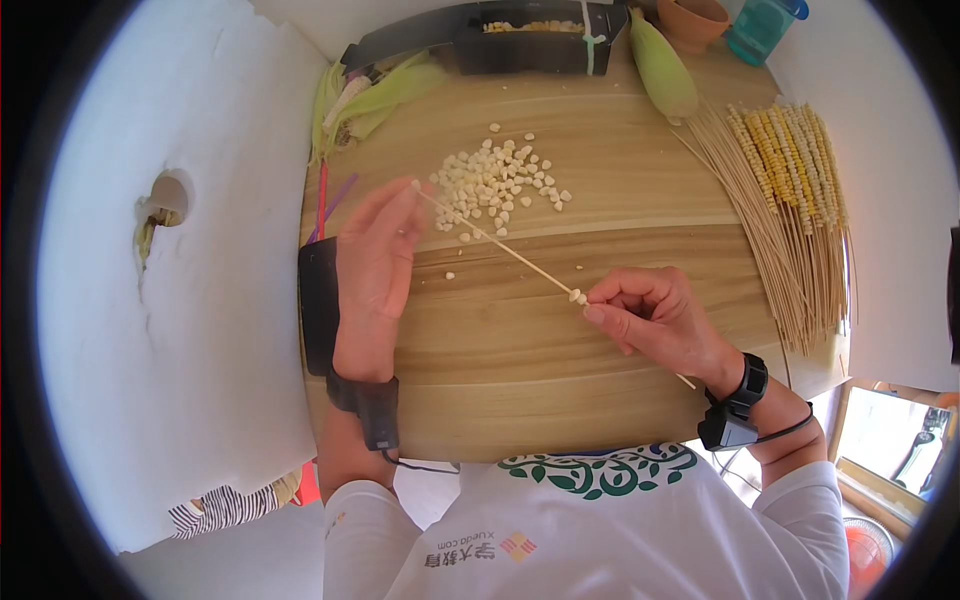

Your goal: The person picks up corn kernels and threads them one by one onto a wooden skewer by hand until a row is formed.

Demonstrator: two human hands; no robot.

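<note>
A thin wooden skewer (510,250) slants across the table, its far tip at the fingertips of my left hand (375,265). That hand is pinched on a pale corn kernel at the tip. Lower down, my right hand (650,315) grips the skewer between thumb and fingers, and its lower end sticks out below the palm. A few threaded kernels (578,297) sit on the stick just beside the right fingertips. Beyond the skewer, a loose pile of pale corn kernels (490,180) is spread on the wooden table (520,400).
At the right lie bare skewers (750,220) and skewers threaded with corn (790,160). A black box (530,50) with kernels, a husked ear of corn (660,70), a clay bowl (692,22) and a teal cup (762,35) line the back. Husks (375,100) lie back left.
</note>
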